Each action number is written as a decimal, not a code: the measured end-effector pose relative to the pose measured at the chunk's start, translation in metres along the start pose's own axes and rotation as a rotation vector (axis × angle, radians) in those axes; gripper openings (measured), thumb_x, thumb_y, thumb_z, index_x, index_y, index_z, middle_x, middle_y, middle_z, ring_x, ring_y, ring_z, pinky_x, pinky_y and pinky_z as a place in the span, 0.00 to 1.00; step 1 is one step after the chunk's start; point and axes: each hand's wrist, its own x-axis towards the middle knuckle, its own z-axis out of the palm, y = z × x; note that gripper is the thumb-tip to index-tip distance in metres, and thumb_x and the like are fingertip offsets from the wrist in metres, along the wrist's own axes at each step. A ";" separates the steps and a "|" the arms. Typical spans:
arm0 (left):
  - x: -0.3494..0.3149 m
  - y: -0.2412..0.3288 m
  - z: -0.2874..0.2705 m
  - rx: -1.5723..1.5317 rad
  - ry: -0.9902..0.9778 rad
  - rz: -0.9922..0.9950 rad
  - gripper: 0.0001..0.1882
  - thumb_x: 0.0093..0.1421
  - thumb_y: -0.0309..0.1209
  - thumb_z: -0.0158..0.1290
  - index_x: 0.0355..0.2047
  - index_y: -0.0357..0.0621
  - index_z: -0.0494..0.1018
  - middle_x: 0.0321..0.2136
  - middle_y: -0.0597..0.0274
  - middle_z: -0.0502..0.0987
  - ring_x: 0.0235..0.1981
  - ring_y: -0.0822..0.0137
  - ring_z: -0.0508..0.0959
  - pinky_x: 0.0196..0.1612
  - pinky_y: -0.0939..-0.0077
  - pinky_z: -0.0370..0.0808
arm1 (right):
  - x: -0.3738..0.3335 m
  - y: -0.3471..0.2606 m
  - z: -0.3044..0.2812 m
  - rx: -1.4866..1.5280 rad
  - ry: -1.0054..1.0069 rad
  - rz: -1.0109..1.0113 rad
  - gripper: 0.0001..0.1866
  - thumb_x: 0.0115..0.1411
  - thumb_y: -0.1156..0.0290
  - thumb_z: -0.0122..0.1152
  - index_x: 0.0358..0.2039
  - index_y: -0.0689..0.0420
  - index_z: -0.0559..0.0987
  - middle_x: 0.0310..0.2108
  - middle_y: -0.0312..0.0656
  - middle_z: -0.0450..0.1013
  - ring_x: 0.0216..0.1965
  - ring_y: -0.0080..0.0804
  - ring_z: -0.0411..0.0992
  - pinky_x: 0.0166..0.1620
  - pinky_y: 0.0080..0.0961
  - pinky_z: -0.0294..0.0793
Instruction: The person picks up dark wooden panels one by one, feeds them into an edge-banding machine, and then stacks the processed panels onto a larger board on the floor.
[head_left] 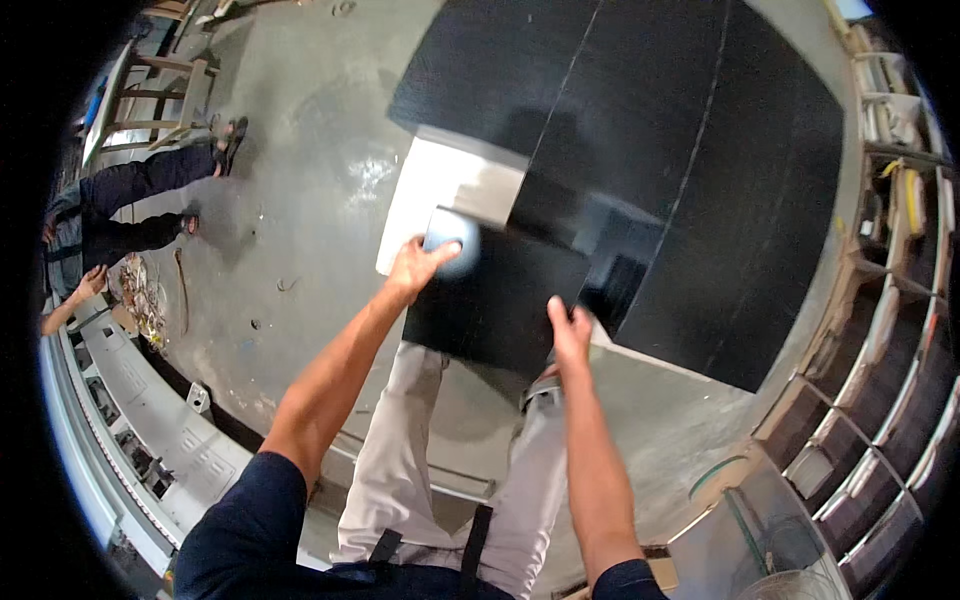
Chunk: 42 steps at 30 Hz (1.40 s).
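Note:
A flat black square panel (505,295) is held level in front of my legs. My left hand (420,265) grips its left edge, thumb on top beside a bright reflection. My right hand (569,335) is at its right edge, thumb raised and fingers partly hidden. Beyond the panel lies a large black sheet (680,130) with thin pale lines. A white board (470,180) shows between the panel and the sheet. To the right of the panel, a glossy dark piece (620,235) lies against the sheet.
At left stands another person in dark trousers (150,175), near a wooden stool (155,95). Compartmented shelves (880,330) run along the right side. A long pale metal frame (150,380) lines the lower left. Grey concrete floor (310,130) surrounds the sheet.

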 end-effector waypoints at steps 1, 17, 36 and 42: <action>-0.006 -0.016 -0.012 0.028 -0.009 -0.151 0.45 0.45 0.48 0.65 0.54 0.27 0.62 0.46 0.45 0.73 0.49 0.57 0.72 0.53 0.67 0.68 | -0.017 -0.011 0.009 0.071 -0.010 0.092 0.21 0.57 0.62 0.62 0.45 0.64 0.75 0.41 0.39 0.73 0.42 0.27 0.69 0.50 0.25 0.66; 0.144 0.005 0.069 -0.190 -0.032 -0.225 0.40 0.45 0.47 0.66 0.50 0.29 0.66 0.44 0.47 0.74 0.44 0.58 0.74 0.48 0.67 0.70 | 0.045 0.059 0.028 0.682 0.374 0.224 0.31 0.57 0.60 0.63 0.54 0.62 0.63 0.51 0.41 0.65 0.55 0.33 0.61 0.59 0.28 0.57; 0.147 0.033 0.133 0.059 0.011 -0.205 0.57 0.42 0.60 0.62 0.53 0.17 0.57 0.50 0.27 0.64 0.57 0.41 0.63 0.59 0.53 0.60 | 0.076 0.056 0.013 1.350 0.159 0.384 0.24 0.60 0.56 0.55 0.52 0.55 0.68 0.54 0.38 0.66 0.57 0.34 0.61 0.61 0.36 0.57; 0.141 0.060 0.158 0.310 -0.204 -0.242 0.69 0.37 0.73 0.53 0.56 0.14 0.48 0.52 0.23 0.60 0.56 0.38 0.62 0.59 0.53 0.61 | 0.071 0.085 -0.022 1.243 0.087 0.318 0.23 0.61 0.55 0.54 0.50 0.57 0.69 0.55 0.41 0.65 0.57 0.34 0.62 0.62 0.38 0.57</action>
